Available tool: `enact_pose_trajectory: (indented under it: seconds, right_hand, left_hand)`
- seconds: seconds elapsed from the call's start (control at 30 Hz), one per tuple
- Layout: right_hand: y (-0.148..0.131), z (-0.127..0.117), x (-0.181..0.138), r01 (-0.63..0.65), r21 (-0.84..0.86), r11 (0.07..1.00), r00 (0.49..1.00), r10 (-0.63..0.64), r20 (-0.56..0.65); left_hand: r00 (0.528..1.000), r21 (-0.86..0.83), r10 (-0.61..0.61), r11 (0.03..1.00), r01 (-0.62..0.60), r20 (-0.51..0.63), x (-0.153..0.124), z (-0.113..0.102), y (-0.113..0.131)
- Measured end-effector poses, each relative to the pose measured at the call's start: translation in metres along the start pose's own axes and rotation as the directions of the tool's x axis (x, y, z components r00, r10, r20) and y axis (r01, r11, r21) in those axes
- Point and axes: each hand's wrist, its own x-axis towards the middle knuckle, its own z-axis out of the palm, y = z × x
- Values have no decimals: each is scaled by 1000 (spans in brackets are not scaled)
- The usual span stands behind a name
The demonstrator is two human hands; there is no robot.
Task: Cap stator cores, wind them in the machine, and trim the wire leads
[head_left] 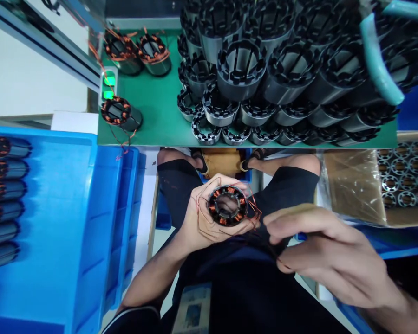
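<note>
A wound stator (227, 205) with copper coils sits over the person's lap, the left hand (209, 215) wrapped around it, fingers clamped on its sides. The right hand (329, 253) is just beside it, fingertips pinched together on thin copper wire (256, 218) trailing off it. Empty stator cores (242, 69) pile up on the green mat (153, 106); a blue bin (62, 222) sits left.

Legible text, labels, brands, numbers, signs: none.

Item 1: pale printed paper sheet (194, 308) at the lower edge of the view. It carries bluish blocks of print, too blurred to read.

Item 2: two lit green square indicator lights (109, 80) on the grey machine post at the left end of the green bench mat (156, 106). They show a plain glow, and no character or symbol can be made out on either.
</note>
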Motion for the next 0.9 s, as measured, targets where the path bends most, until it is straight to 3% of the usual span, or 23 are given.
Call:
enact_pose_trajectory:
  seconds: [0.07, 0.13, 0.2, 0.27, 0.33, 0.4, 0.47, 0.5, 0.57, 0.6, 0.67, 0.8, 0.9]
  right_hand:
    - [9, 20, 1, -49, 441, 896, 986, 115, -122]
    - [16, 43, 2, -3, 595, 804, 960, 169, -224]
    - [21, 60, 3, 52, 396, 917, 978, 34, -208]
    - [23, 64, 3, 129, 73, 989, 989, -123, -80]
    - [24, 55, 3, 155, -83, 984, 988, -155, 10]
    - [23, 42, 0, 139, -26, 990, 990, -139, 18]
    - [21, 31, -4, 78, 113, 991, 995, -70, -73]
    - [19, 28, -6, 22, 178, 984, 988, 5, -152]
    - [16, 28, -5, -125, 269, 955, 938, 202, -281]
    - [17, 30, -3, -203, 314, 927, 905, 300, -300]
    - [20, 35, 3, -327, 420, 847, 857, 453, -246]
    - [34, 42, 12, -429, 603, 673, 805, 587, -83]
    - [40, 39, 13, -423, 564, 709, 815, 570, -105]
  left_hand:
    - [997, -214, 34, 977, -20, 65, 0, 12, -10]
    - [995, -544, 36, 839, 21, 93, -3, 31, -13]
    - [995, -766, -78, 636, 93, 56, -6, 51, -8]
    - [963, -861, -268, 484, 156, 24, -4, 64, -1]
    - [917, -873, -398, 455, 174, -24, 1, 63, 0]
    - [916, -766, -363, 633, 109, -170, 7, 49, -6]
    - [940, -415, -106, 909, -42, -326, 11, 29, -13]
    - [937, -166, 68, 977, -132, -344, 11, 19, -15]
    - [895, 252, 365, 919, -303, -257, 10, 3, -14]
    - [874, 368, 445, 859, -355, -196, 8, -2, -12]
    - [865, 430, 492, 804, -411, -93, 5, -8, -6]
    - [895, 295, 447, 853, -430, 13, 0, -10, -4]
    - [912, 254, 409, 881, -399, 15, -3, -9, -10]
